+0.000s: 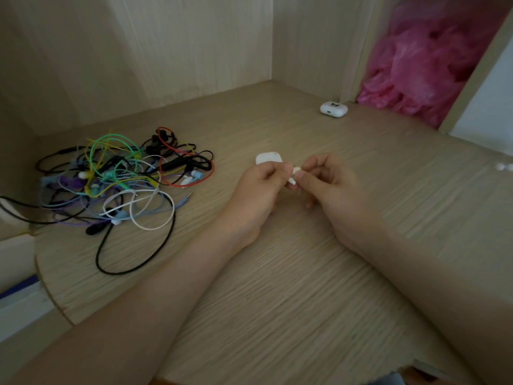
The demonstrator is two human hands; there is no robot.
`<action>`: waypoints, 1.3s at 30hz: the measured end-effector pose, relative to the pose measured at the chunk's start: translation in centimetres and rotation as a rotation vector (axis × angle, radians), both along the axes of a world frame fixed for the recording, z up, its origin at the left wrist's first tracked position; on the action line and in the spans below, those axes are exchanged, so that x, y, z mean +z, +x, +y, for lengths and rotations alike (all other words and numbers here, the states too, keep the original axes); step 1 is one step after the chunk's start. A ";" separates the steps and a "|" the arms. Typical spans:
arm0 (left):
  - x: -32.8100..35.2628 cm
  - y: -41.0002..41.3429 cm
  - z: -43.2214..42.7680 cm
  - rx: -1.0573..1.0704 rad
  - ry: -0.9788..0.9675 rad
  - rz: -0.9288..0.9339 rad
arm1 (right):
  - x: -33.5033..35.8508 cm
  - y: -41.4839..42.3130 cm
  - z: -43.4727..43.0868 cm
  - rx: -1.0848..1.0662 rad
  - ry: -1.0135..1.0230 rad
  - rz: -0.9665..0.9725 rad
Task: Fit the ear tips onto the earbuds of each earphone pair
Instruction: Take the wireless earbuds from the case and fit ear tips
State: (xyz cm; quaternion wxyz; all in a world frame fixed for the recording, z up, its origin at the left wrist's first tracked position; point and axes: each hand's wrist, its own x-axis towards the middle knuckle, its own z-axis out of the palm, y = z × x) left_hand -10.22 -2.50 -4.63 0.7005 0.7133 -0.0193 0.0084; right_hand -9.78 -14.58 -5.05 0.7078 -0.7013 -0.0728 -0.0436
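A small white earbud [294, 175] sits between my two hands above the middle of the wooden desk [305, 273]. My left hand [261, 190] pinches it from the left with curled fingers. My right hand [324, 182] pinches its other end from the right. Most of the earbud is hidden by my fingertips, so an ear tip cannot be made out. Just behind my left hand lies a white earbud case [268, 157]. A tangle of wired earphones [116, 184] in several colours lies at the left of the desk.
A second white charging case [333, 109] sits at the back near the wall corner. Small white pieces [503, 166] lie at the right edge. A pink plastic bag [422, 62] fills the gap at the back right. Wooden walls close off the back and left.
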 end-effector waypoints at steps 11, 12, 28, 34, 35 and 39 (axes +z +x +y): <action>-0.3 0.2 0.3 -0.011 -0.018 -0.047 | 0.1 0.2 -0.2 0.033 -0.020 -0.065; -0.3 0.2 0.2 -0.004 -0.011 -0.049 | 0.0 0.3 -0.3 0.024 -0.026 -0.059; 0.4 1.2 1.3 0.180 0.568 -0.237 | -0.1 1.2 -0.8 -0.048 0.014 0.005; 0.8 2.2 1.6 0.240 1.042 -0.115 | 0.0 1.5 -0.7 -0.007 0.117 0.059; 0.8 2.4 1.7 0.232 1.064 -0.099 | 0.0 1.5 -0.7 0.000 0.074 0.061; 0.4 2.9 2.0 0.151 1.123 -0.028 | 0.2 1.6 -1.0 0.013 -0.012 0.141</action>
